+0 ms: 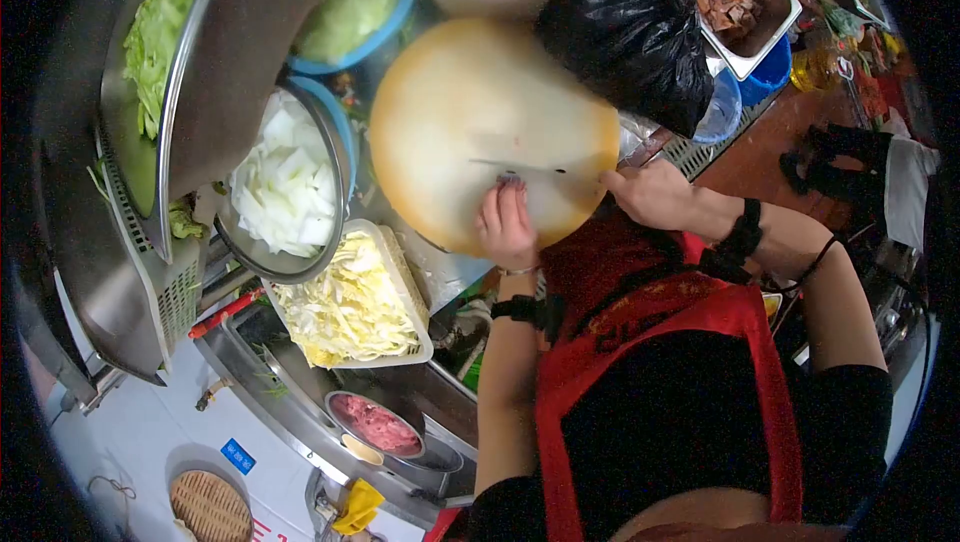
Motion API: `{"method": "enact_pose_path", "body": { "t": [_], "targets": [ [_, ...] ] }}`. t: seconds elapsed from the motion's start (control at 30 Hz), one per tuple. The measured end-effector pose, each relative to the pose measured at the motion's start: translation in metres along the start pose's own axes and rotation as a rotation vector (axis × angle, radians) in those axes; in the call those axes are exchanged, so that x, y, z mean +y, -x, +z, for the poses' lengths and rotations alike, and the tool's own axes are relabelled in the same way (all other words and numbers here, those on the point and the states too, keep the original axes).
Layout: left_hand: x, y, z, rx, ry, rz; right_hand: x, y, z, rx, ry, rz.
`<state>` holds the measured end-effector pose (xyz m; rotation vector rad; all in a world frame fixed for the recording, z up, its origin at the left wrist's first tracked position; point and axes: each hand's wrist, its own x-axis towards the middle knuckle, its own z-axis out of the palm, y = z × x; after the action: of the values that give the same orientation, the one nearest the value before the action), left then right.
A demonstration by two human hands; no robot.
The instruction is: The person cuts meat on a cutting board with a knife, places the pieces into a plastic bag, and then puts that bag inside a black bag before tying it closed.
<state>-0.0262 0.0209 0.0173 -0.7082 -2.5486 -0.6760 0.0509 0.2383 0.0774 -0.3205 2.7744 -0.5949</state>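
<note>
On the round board's (pixel 440 92) near half, I had a small dark piece (pixel 511 180) under the bunched fingertips of the L hand (pixel 507 227), pinched AFAICT; the knife (pixel 515 165) lay just beyond, long axis approx. L–R, toward the R hand (pixel 650 194), prob. closed on it & farther from the piece.

Fisheye view with black, rounded corners and strongly bowed edges, brightest on the pale, slightly hazy cutting board (pixel 450 102), where soft grey shadow surrounds the left hand (pixel 507 227), with glints on the black plastic bag (pixel 630 32) and grainy darkness across the shirt (pixel 670 422).
</note>
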Motion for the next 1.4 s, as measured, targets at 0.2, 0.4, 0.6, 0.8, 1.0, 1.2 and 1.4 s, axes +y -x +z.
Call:
{"method": "enact_pose_path", "body": {
  "t": [0.2,0.4,0.6,0.8,1.0,1.2,1.4],
  "targets": [
    [-0.004,0.0,0.003,-0.023,-0.003,0.03,0.001,0.0,0.0,-0.053,0.057,-0.022],
    [-0.005,0.002,0.003,-0.085,0.05,0.005,-0.016,-0.03,0.002,-0.137,0.0,-0.085],
    [-0.007,0.003,0.003,-0.064,0.031,0.032,-0.03,-0.056,0.012,0.013,-0.038,-0.049],
    [0.001,-0.003,-0.002,-0.057,0.054,0.017,-0.014,-0.019,-0.007,-0.054,-0.059,0.01],
    [-0.005,0.002,0.004,-0.022,0.044,0.042,-0.014,-0.022,-0.002,-0.054,-0.01,-0.094],
    [-0.01,0.008,0.005,-0.06,0.007,0.025,-0.049,-0.077,0.016,0.046,0.037,-0.05],
    [-0.005,0.003,0.003,-0.039,0.071,-0.004,-0.023,-0.036,0.0,-0.045,-0.02,-0.002]
  ]
}}
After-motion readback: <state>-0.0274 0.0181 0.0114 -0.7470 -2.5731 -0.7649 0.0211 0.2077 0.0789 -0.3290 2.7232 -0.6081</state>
